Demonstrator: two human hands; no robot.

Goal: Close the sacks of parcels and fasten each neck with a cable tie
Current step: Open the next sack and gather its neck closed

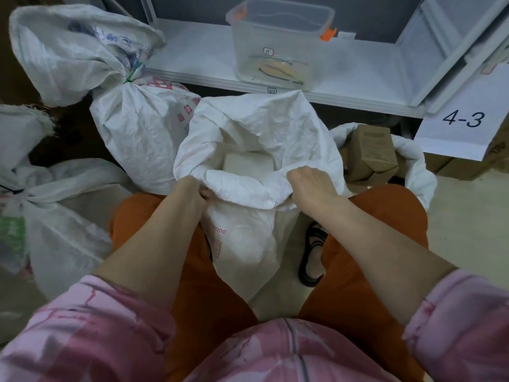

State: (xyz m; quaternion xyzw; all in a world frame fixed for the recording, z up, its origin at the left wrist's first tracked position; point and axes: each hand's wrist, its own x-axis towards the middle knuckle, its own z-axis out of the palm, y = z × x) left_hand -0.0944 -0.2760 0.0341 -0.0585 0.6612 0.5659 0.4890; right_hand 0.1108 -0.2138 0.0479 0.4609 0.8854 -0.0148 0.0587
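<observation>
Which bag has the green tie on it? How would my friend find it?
Find the white shelf holding the clear plastic box. Left of it, a tied white sack leans against the shelf edge. Its neck is pinched by a green cable tie, whereas the open sack beside it is held by both hands and has no tie yet.

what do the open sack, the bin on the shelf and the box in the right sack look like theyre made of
Open sack: likely woven plastic, matte white; it holds crisp creases.
Bin: clear, slightly frosted rigid plastic; cable ties show through its wall.
Box: brown cardboard, dull, with folded edges.
</observation>
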